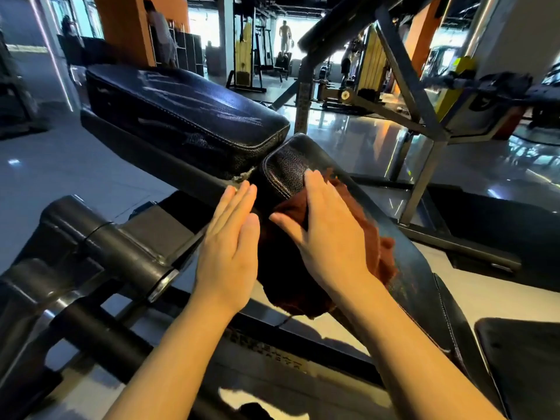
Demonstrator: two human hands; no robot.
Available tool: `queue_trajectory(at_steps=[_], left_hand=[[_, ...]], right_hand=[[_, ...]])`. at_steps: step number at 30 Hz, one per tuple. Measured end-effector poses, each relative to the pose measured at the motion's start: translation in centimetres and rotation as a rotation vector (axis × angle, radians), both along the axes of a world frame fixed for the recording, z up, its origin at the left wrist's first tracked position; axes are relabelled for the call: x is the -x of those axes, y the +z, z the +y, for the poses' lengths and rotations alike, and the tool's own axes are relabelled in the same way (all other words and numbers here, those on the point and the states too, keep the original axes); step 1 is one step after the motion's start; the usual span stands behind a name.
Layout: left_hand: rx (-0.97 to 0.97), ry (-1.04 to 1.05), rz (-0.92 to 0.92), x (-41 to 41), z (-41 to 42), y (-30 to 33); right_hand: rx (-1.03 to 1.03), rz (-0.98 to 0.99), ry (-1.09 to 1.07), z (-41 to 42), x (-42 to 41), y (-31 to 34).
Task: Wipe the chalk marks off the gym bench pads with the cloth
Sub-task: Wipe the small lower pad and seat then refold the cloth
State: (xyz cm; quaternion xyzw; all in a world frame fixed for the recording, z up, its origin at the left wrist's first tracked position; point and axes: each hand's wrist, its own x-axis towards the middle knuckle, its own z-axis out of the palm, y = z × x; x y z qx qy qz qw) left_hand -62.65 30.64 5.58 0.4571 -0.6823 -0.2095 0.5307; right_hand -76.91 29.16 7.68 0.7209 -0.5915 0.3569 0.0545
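Observation:
A dark reddish-brown cloth is draped over the upper end of a black leather bench pad that slopes down to the right. My right hand lies flat on the cloth, pressing it onto the pad, fingers pointing up-left. My left hand is flat with fingers together against the left side of the same pad, touching the hanging edge of the cloth. A second, larger black pad sits just beyond, with pale streaks on its top.
Thick black steel frame tubes run at lower left. A grey metal rack upright stands to the right. Another black pad is at bottom right. Glossy gym floor, machines and people are in the background.

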Motion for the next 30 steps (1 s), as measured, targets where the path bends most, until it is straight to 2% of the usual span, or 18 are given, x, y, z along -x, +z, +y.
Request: queue_trajectory(at_steps=[3,6,13,17,22,25,28,30], left_hand=[[-0.01,0.008,0.0,-0.3,0.1,0.2],[-0.004,0.019,-0.002,-0.2,0.1,0.2],[0.004,0.028,-0.013,0.0,0.2,0.1],[0.014,0.022,-0.05,0.1,0.3,0.0],[0.032,0.03,-0.044,0.4,0.2,-0.2],[0.049,0.046,-0.094,0.2,0.2,-0.3],[0.084,0.074,-0.168,0.0,0.0,-0.4],[0.113,0.1,-0.226,-0.2,-0.2,-0.6]], right_hand=[[0.027,0.029,0.03,-0.8,-1.6,1.1],[-0.009,0.037,0.075,0.8,0.8,0.2],[-0.151,0.028,-0.141,6.2,10.2,-7.3],[-0.165,0.055,-0.152,7.0,12.3,-9.1],[-0.042,-0.086,-0.155,5.8,8.8,-7.6],[0.082,-0.047,-0.053,2.1,4.0,-3.9],[0.077,0.03,0.051,-1.1,0.5,-0.6],[0.082,0.039,0.108,-1.2,1.2,-0.7]])
